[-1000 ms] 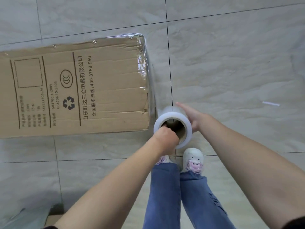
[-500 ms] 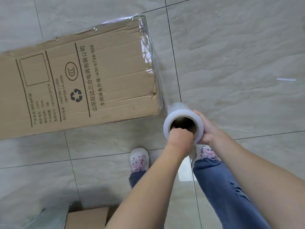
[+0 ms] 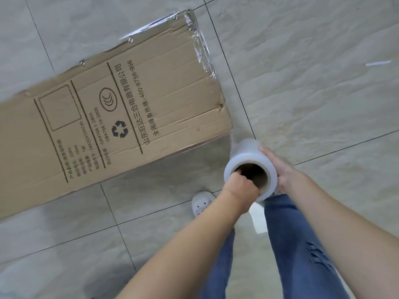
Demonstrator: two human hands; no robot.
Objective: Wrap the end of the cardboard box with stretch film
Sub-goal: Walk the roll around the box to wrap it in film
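A long brown cardboard box with black printing lies on the tiled floor, its right end nearest me. Clear stretch film clings to that end and runs down past the near corner to the roll. The stretch film roll is held just off the box's near right corner, its open core facing me. My left hand has its fingers pushed inside the cardboard core. My right hand presses flat against the roll's right side.
Grey floor tiles with dark grout lines surround the box. My legs in blue jeans and a white shoe stand below the roll. A white scrap lies on the floor at the right.
The roll and both hands have moved toward me past the box's near corner, drawing film along the end. The box now appears more tilted as my view turned.
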